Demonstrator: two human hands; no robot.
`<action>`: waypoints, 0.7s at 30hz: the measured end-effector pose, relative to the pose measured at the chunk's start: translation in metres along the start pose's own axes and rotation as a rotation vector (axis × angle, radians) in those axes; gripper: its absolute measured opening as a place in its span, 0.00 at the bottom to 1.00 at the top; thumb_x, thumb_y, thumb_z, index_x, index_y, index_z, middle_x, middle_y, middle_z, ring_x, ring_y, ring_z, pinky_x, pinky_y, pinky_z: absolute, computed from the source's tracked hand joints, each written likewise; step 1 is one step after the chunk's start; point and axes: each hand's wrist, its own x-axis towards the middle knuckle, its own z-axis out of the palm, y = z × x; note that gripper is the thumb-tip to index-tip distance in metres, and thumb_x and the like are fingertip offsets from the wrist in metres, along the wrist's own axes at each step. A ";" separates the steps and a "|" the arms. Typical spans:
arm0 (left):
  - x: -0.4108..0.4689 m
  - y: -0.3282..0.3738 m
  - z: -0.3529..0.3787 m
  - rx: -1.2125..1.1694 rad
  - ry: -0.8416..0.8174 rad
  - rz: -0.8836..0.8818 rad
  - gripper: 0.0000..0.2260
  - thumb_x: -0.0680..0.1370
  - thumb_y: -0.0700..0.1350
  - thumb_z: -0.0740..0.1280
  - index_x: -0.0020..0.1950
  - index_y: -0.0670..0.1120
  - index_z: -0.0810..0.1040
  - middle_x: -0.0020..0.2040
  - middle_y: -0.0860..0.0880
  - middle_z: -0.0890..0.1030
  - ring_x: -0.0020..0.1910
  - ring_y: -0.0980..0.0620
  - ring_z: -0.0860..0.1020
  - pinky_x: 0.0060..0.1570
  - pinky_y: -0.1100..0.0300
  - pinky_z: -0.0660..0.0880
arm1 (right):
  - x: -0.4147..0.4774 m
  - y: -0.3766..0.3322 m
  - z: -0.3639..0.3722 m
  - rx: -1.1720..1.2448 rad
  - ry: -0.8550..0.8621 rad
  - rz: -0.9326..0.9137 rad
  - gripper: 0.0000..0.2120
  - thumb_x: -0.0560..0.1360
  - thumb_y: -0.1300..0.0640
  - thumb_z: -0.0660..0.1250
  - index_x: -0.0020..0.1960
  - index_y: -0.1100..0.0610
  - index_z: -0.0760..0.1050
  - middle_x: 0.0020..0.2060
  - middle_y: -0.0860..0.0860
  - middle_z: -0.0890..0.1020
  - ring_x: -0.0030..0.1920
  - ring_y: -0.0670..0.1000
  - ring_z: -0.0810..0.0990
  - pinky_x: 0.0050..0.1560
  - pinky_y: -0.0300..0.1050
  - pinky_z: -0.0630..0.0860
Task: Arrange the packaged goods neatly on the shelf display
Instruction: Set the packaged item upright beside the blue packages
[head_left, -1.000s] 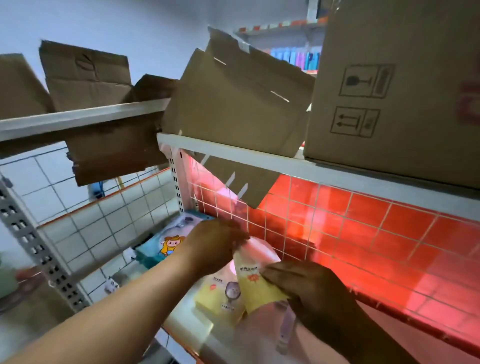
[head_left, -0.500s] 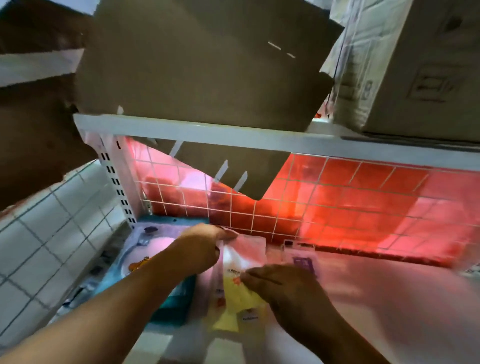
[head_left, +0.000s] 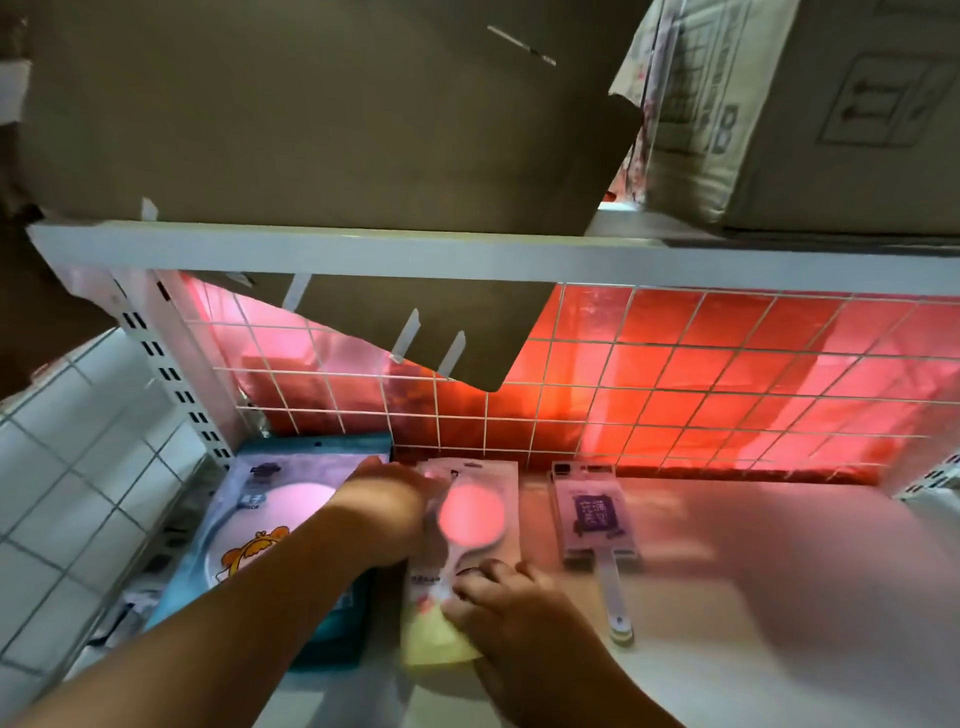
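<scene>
On the white shelf, just right of the blue pack, the pink-mirror packet lies flat, long axis front to back. The left hand meets its far-left edge, grip blurred. The right hand pinches its near end.

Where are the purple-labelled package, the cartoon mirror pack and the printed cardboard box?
purple-labelled package (head_left: 594, 514): head view, its purple label.
cartoon mirror pack (head_left: 245, 553): head view, the cartoon figure.
printed cardboard box (head_left: 857, 104): head view, its printed side.
</scene>
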 end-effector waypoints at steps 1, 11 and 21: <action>0.002 0.000 0.002 0.010 -0.003 -0.003 0.18 0.80 0.51 0.63 0.71 0.55 0.71 0.69 0.50 0.77 0.67 0.46 0.75 0.68 0.53 0.68 | 0.000 -0.001 0.003 0.001 -0.031 0.003 0.22 0.73 0.41 0.56 0.65 0.44 0.71 0.63 0.47 0.77 0.63 0.52 0.76 0.58 0.56 0.77; 0.008 0.010 0.010 0.095 -0.075 -0.094 0.38 0.75 0.61 0.69 0.81 0.57 0.55 0.75 0.46 0.72 0.73 0.43 0.69 0.76 0.47 0.54 | -0.014 0.015 0.012 0.343 0.096 0.317 0.35 0.76 0.35 0.61 0.79 0.42 0.56 0.79 0.44 0.58 0.78 0.47 0.57 0.76 0.42 0.53; -0.036 0.038 0.019 0.230 0.083 0.051 0.36 0.82 0.47 0.64 0.83 0.51 0.47 0.49 0.43 0.81 0.52 0.42 0.80 0.76 0.41 0.55 | 0.016 0.026 0.009 0.454 -0.013 0.419 0.38 0.77 0.38 0.63 0.80 0.41 0.47 0.81 0.43 0.48 0.79 0.48 0.51 0.76 0.44 0.51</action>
